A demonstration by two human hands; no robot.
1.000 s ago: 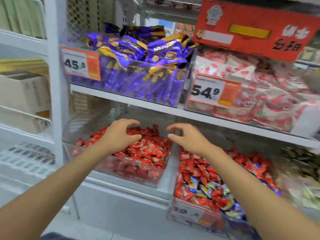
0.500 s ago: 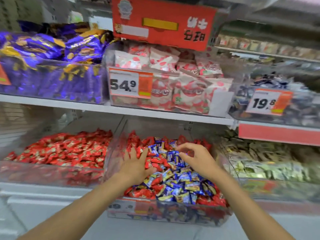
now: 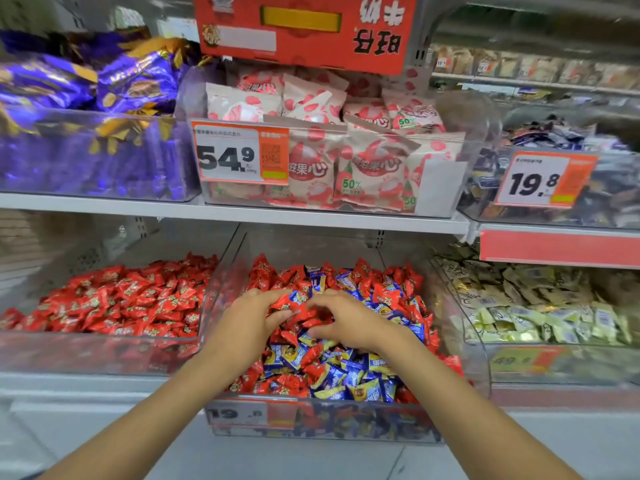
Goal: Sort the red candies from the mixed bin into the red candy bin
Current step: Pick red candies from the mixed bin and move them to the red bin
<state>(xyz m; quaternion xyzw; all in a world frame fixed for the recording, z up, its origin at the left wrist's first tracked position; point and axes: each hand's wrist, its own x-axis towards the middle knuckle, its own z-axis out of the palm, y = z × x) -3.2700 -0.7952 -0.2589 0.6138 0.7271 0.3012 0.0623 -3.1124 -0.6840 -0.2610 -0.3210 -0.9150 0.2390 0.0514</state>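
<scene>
- Fingers (image 3: 277, 318) of the left hand (image 3: 247, 323) are curled down into the pile, pinching a red candy (image 3: 282, 301) between thumb and fingertips.
- Right hand (image 3: 349, 322) sits just beside it, fingers bent and lightly spread, tips buried among the wrappers; whether they grip one I cannot tell.
- Both bare forearms reach in from the bottom edge, meeting over the middle of the mixed bin (image 3: 322, 424).
- That clear bin holds red candies (image 3: 381, 292) jumbled with blue candies (image 3: 346, 379), blue thickest at the front, red heaped toward the back.
- On its front wall, a blurred price tag (image 3: 242, 414) reading 19-something.
- Just to the left, touching wall to wall, the red bin (image 3: 104, 351), filled with nothing but red wrappers.
- To the right, a bin of pale candies (image 3: 540, 313) in cream and gold wrappers.
- Above, a white shelf (image 3: 311, 218) runs across.
- On it, left, a bin of purple bags (image 3: 104, 98) with gold trim.
- Centre, pink-and-white packs (image 3: 346, 150) behind a tag (image 3: 239, 155) marked 54.9.
- Right, dark sweets behind a 19.8 tag (image 3: 543, 178).
- Farthest up, a red sign (image 3: 304, 29) with a yellow bar hangs over the middle bin.
</scene>
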